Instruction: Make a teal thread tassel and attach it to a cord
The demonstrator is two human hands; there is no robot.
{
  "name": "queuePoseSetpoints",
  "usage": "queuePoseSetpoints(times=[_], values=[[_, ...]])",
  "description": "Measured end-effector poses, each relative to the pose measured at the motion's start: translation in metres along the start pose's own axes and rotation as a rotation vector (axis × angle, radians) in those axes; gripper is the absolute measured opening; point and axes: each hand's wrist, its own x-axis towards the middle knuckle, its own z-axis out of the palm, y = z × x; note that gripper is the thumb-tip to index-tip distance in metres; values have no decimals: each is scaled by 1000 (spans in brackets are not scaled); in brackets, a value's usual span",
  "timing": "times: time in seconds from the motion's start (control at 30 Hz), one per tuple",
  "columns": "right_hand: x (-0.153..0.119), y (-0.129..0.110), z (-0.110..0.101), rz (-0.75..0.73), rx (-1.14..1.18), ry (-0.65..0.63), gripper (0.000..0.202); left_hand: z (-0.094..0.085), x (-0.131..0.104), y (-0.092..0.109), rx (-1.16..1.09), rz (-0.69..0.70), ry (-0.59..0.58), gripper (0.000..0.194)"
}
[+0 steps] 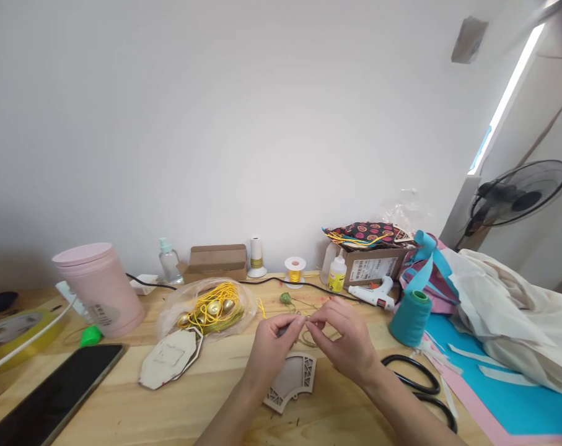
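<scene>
Nearest my camera, toward the front left corner of the surface, lies a black phone. Behind it I have a pink tumbler, leaning in my view. Moving right, pale octagonal pieces lie against a clear bag holding gold bells and yellow cords. Around the middle, I see the left hand with thumb and forefinger pinched on a thin olive cord, which loops below the fingertips. Between the forearms, toward the front edge, sits a fan-shaped wooden piece, untouched. The right hand pinches the same cord, its fingertips meeting the left's. Farther right come black scissor handles, a teal thread cone, then, along the right edge, crumpled cream cloth.
</scene>
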Motion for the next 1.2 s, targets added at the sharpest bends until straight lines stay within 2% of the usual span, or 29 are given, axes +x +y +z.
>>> queuePoseSetpoints(times=[0.17, 0.3, 0.53, 0.73, 1.03, 1.2], values=[[0, 2, 0, -15, -18, -1, 14, 3, -3, 1, -93, -59, -75, 36], [0, 3, 0, -22, -24, 3, 13, 4, -5, 5, -120, -62, -97, 35], [3, 2, -2, -61, -72, -4, 13, 3, -3, 4, -115, -64, -86, 35], [1, 3, -2, -51, -91, 73, 13, 2, -1, -2, -89, -81, -53, 34], [0, 3, 2, -95, -87, 78, 13, 4, -2, -3, -40, -2, -94, 33], [0, 6, 1, -92, -62, 60, 13, 3, -5, 3, -91, -40, -113, 38]])
